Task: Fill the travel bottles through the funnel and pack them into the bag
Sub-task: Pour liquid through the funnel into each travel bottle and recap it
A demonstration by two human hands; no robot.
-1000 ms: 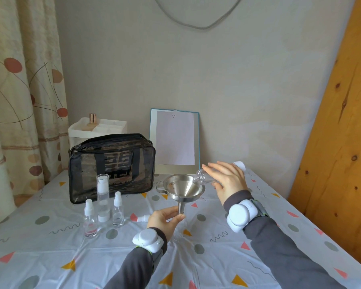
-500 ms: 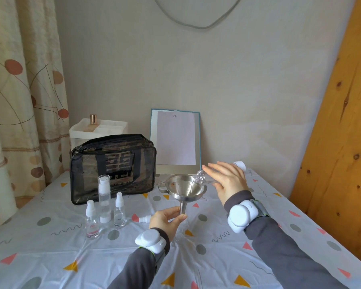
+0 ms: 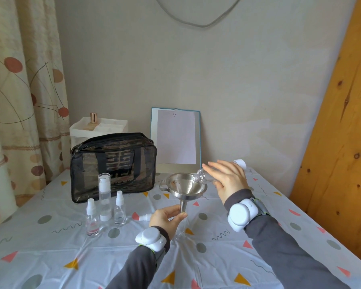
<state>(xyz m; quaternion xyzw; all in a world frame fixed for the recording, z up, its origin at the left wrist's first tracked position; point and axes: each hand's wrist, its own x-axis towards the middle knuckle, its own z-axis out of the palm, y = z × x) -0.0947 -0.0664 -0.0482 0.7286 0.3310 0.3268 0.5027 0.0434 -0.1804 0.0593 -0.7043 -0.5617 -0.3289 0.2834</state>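
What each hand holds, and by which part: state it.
Left hand pinches the funnel by its spout. Right hand holds the tilted clear bottle around its body, neck over the funnel.

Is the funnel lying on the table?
No: the left hand holds the funnel upright by its stem, above the table.

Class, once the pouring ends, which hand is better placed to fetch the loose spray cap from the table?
Probably the left hand: the spray cap lies just beside it, while the right hand holds the tilted bottle on the funnel's other side.
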